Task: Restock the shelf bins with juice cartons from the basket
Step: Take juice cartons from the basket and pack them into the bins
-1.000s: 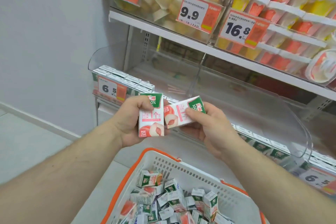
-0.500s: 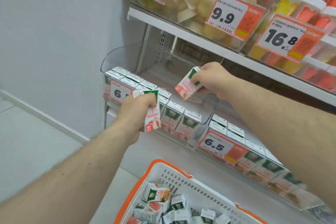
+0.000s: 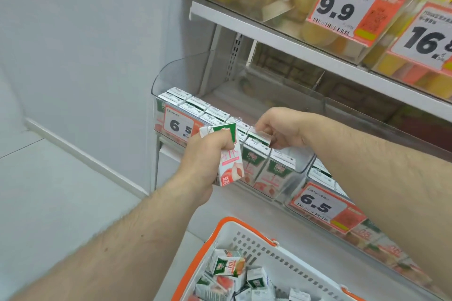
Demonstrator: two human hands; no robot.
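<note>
The left hand [image 3: 204, 154] grips one upright juice carton [image 3: 226, 154] before the clear shelf bin [image 3: 297, 166]. At its two o'clock, the right hand [image 3: 283, 127] pinches a second carton [image 3: 259, 138], lowered into the bin's rows. At six o'clock, the orange-rimmed basket [image 3: 269, 256] holds several loose cartons, too jumbled to count.

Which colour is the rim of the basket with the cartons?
Orange, around a white basket; the head view shows the rim clearly.
</note>
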